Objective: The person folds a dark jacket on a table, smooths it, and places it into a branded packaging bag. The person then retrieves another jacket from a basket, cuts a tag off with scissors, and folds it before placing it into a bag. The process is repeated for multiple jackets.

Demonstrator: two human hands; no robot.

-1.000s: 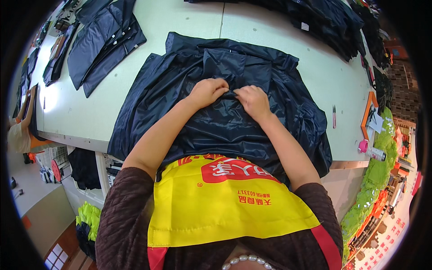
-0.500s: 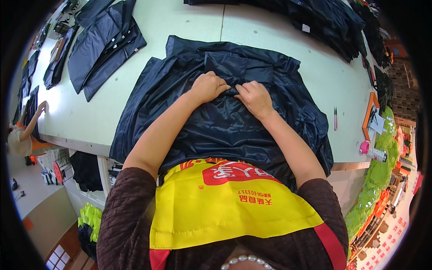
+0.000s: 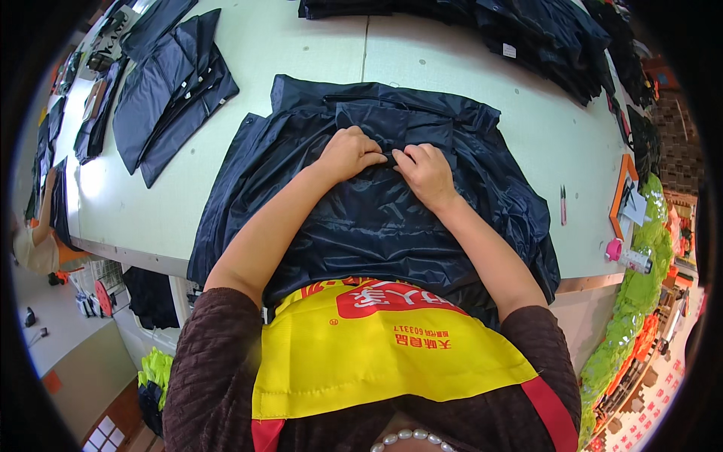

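Note:
A shiny dark navy garment (image 3: 361,215) lies spread and creased in front of me, its near edge reaching my yellow apron (image 3: 376,369). Near the middle of its upper part, my left hand (image 3: 351,154) pinches the cloth between thumb and fingers. Close by on the right, my right hand (image 3: 426,176) pinches the same cloth, its fingertips almost meeting those of the left. Whatever small part lies between the fingertips is too small to make out. A rectangular panel of cloth lies flat just beyond both hands.
The garment rests on a pale table (image 3: 301,53). Folded dark garments (image 3: 177,90) lie far left, and a dark heap (image 3: 535,45) far right. A pen-like tool (image 3: 562,205), an orange frame (image 3: 622,196) and a bottle (image 3: 634,260) sit at right. Another person's arm (image 3: 47,207) shows far left.
Both hands still pinch the cloth at nearly the same spot. The view has shifted slightly, so the table's contents appear a little lower. The other person's arm at far left has moved.

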